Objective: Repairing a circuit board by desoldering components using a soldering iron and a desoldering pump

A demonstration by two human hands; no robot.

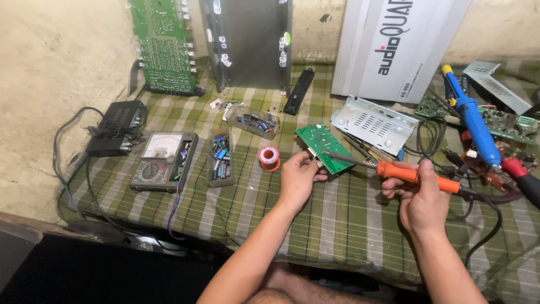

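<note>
My left hand (298, 177) grips the near edge of a small green circuit board (324, 147), holding it tilted above the checked cloth. My right hand (421, 197) holds an orange-handled soldering iron (416, 175) like a pen. Its dark tip (329, 153) rests on the board's near right part. The iron's black cord (488, 222) runs off to the right over the cloth. A red spool of solder wire (269, 157) lies just left of my left hand.
An analogue multimeter (163, 160), two clear boxes of small components (220, 157) (256, 121), a black adapter (118, 126), a perforated metal bracket (374, 123), a blue desoldering pump (472, 121), more circuit boards (509, 125), an upright green board (164, 48) and a grey amplifier case (394, 45) surround the work spot.
</note>
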